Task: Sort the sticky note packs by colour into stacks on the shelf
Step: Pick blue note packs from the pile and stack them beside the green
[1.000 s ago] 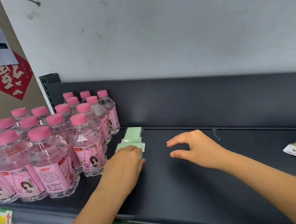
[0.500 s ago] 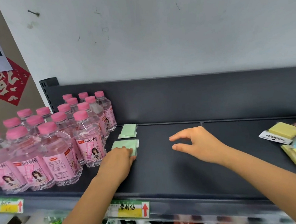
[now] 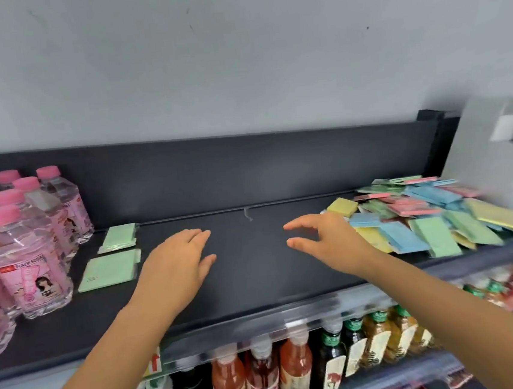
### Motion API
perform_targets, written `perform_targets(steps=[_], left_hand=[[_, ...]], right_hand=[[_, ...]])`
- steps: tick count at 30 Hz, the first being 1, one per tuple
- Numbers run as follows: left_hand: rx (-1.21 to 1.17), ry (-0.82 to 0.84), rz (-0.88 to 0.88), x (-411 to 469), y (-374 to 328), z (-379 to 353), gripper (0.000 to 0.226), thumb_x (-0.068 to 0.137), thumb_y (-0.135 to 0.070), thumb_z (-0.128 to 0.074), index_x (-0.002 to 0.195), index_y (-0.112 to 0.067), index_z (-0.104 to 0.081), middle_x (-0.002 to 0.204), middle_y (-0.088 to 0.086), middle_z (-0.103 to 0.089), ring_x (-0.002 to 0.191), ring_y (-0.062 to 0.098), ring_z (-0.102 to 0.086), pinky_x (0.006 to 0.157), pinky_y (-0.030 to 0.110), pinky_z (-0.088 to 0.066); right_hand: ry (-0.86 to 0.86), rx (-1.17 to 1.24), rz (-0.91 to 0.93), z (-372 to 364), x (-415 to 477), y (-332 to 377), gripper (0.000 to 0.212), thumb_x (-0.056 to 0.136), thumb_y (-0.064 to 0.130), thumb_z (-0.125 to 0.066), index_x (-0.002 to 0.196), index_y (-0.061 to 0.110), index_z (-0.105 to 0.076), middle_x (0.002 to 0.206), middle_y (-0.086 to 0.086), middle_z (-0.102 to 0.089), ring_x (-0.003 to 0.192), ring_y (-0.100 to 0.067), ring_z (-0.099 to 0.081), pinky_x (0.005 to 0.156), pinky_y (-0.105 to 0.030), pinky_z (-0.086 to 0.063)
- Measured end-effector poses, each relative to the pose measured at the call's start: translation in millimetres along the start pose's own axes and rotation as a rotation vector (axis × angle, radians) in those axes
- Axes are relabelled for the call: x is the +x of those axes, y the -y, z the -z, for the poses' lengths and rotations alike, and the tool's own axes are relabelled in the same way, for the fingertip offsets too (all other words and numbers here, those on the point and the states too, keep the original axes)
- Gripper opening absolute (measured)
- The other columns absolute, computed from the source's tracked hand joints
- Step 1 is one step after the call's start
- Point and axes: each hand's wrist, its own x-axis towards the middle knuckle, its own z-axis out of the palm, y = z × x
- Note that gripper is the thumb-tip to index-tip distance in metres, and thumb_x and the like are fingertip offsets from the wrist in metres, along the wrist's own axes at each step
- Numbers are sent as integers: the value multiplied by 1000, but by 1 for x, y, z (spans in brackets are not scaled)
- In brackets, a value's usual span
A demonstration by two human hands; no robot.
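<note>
Soda bottles (image 3: pixel 30 263) beyond left hand (image 3: pixel 174 265), jumbled note packs (image 3: pixel 423 219) beside right hand (image 3: pixel 331 240); both grips wide.

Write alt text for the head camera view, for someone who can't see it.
Two open, empty hands hover over a dark shelf: the left hand beside two green sticky note packs, the right hand near a jumbled pile of mixed-colour packs. Pink-capped soda bottles stand at far left.

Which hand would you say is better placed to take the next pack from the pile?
Probably right: the right hand is open beside the pile; the left hand is by the green packs.
</note>
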Motion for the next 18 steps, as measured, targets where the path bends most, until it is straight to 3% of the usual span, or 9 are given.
perform_targets(steps=[6,10,15,18], left_hand=[[-32,20,-113,21,-62,-10,49,94,-44,-45,140,-27,-41,145,-9,-41,132,10,-39,102,27,-37],[-47,7,-169,38,-103,-17,50,95,-46,-42,142,-28,-37,146,-11,-38,134,8,-36,104,24,-35],[-89,-3,-211,65,-176,-29,49,95,-47,-42,141,-31,-36,147,-14,-36,133,6,-36,102,24,-37],[-103,-20,-209,85,-231,-39,48,94,-48,-42,139,-34,-37,145,-17,-38,131,6,-37,98,24,-39]], right_hand=[[-97,-45,-93,45,-31,-45,33,87,31,-63,119,24,-63,123,9,-62,111,-2,-52,93,-16,-36],[-126,-37,-104,70,-44,-75,33,86,30,-63,119,24,-63,124,7,-61,113,-7,-53,99,-24,-40],[-140,-95,-47,109,-53,-135,35,86,30,-64,120,21,-62,122,7,-62,92,9,-52,79,-2,-36],[-166,-107,-45,141,-56,-183,37,86,30,-64,122,21,-61,126,7,-60,111,-6,-55,89,-10,-37]])
